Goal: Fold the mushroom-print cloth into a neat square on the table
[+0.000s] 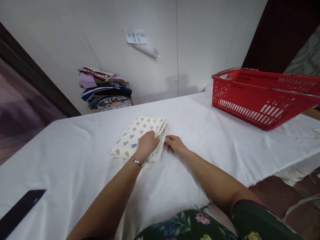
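Note:
A cream cloth (134, 136) with a grey mouse-head print lies folded in a flat bundle in front of me. My left hand (147, 145), a silver bracelet at its wrist, rests on the bundle with its fingers curled into the layers by the right-hand fold. At that same right edge is my right hand (175, 144), its bent fingertips closed against the side of the cloth. The thumb of the left hand and some of the right fingertips are partly hidden, and what kind of item the cloth is cannot be made out.
White fabric covers the table (93, 180). A red plastic basket (243, 91) with metal handles stands at the back right. Behind the far edge is a pile of folded clothes (106, 91) by the wall. A dark flat object (15, 214) lies at the near left.

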A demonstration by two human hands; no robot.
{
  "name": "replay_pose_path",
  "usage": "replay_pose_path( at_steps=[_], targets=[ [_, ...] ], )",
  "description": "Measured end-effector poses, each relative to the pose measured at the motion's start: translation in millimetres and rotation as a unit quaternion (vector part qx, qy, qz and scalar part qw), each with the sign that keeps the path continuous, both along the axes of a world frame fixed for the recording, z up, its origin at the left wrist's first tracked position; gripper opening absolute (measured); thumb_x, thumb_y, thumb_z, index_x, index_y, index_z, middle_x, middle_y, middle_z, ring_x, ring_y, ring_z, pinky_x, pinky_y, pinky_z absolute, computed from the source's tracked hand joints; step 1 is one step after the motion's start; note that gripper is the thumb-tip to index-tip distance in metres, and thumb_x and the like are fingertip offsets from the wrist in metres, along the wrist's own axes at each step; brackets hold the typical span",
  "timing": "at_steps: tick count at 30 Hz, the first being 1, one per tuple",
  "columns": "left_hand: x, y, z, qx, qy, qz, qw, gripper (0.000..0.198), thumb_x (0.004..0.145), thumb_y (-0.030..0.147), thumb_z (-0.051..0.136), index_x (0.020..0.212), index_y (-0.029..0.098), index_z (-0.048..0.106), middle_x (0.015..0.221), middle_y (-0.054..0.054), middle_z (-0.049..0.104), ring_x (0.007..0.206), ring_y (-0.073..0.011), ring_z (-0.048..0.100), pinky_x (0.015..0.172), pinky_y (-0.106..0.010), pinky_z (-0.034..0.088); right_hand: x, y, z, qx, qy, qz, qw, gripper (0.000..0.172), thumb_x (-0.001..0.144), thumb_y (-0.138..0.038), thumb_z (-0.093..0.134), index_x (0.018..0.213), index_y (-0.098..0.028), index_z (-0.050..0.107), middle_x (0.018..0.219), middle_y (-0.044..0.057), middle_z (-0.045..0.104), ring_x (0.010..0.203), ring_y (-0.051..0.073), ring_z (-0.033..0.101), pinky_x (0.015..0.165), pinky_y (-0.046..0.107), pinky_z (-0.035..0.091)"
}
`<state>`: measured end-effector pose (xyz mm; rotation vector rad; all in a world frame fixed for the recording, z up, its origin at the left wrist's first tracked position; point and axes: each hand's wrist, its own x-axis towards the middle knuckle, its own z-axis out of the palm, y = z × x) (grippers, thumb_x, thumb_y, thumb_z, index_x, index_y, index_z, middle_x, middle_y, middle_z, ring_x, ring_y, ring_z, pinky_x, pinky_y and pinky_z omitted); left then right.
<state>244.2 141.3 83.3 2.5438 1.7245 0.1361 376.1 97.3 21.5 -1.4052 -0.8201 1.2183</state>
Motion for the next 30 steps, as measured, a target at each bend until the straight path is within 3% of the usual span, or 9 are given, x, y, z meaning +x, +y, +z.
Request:
replay_pose_path(
  at_steps=[4,9,12,16,19,24,30],
  targets=[
    [0.4,-4.7,1.2,0.009,0.018,-0.023,1.0,0.022,0.082,0.027,0.043,0.095,0.017,0.058,0.101,-0.013,0.065,0.091,-0.0266,0.063,0.073,-0.035,0.046,-0.5,-0.8,5.0,-0.007,0.066,0.035,0.997,0.01,0.075,-0.01,0.055,0.084,-0.014,0.06,0.061,-0.002,0.062,0.039,0.006,0.052,0.031,0.016,0.031],
    [3.5,-10.4,0.2,0.002,0.024,-0.022,0.999,0.03,0.084,0.038,0.043,0.1,0.017,0.058,0.104,-0.013,0.064,0.095,-0.0267,0.062,0.075,-0.035,0.046,0.7,-0.6,7.1,-0.042,0.072,0.072,0.994,0.009,0.075,-0.008,0.056,0.08,-0.014,0.061,0.059,-0.003,0.062,0.042,0.007,0.056,0.033,0.015,0.034],
    [3.9,-14.3,0.4,-0.005,0.029,-0.015,0.999,0.042,0.082,0.05,0.044,0.106,0.017,0.056,0.11,-0.013,0.061,0.097,-0.0264,0.061,0.077,-0.034,0.046,1.3,-2.3,8.4,-0.036,0.06,0.072,0.995,0.02,0.075,-0.008,0.058,0.093,-0.014,0.063,0.056,-0.004,0.062,0.042,0.006,0.054,0.035,0.015,0.033],
    [4.1,-18.6,1.3,-0.021,0.047,-0.011,0.999,0.052,0.079,0.057,0.046,0.108,0.015,0.053,0.112,-0.015,0.059,0.096,-0.0273,0.061,0.075,-0.035,0.046,2.7,-4.7,9.2,-0.039,0.028,0.101,0.994,0.045,0.076,-0.006,0.056,0.12,-0.013,0.058,0.042,-0.008,0.054,0.033,0.005,0.042,0.034,0.016,0.027],
    [4.0,-17.3,3.1,-0.017,0.049,-0.005,0.999,0.045,0.079,0.048,0.048,0.108,0.015,0.053,0.112,-0.015,0.059,0.096,-0.0271,0.061,0.074,-0.034,0.046,3.4,-4.7,7.6,-0.027,0.016,0.12,0.992,0.05,0.076,-0.007,0.054,0.126,-0.014,0.055,0.041,-0.009,0.053,0.03,0.005,0.037,0.033,0.017,0.024],
    [0.4,-11.1,9.1,-0.015,0.032,-0.002,0.999,0.029,0.078,0.026,0.047,0.103,0.017,0.056,0.105,-0.011,0.065,0.096,-0.0243,0.062,0.076,-0.032,0.046,1.2,-3.1,6.0,-0.026,0.025,0.114,0.993,0.048,0.076,-0.009,0.057,0.123,-0.015,0.057,0.052,-0.005,0.062,0.034,0.005,0.043,0.035,0.017,0.028],
    [0.0,-14.8,6.3,0.018,0.03,-0.003,0.999,0.028,0.078,0.023,0.044,0.103,0.016,0.056,0.106,-0.012,0.063,0.092,-0.0253,0.063,0.074,-0.034,0.047,4.1,-2.4,11.3,-0.032,0.084,0.026,0.996,0.036,0.078,-0.006,0.058,0.114,-0.009,0.056,0.07,0.002,0.068,0.045,0.008,0.056,0.036,0.017,0.039]
  ],
)
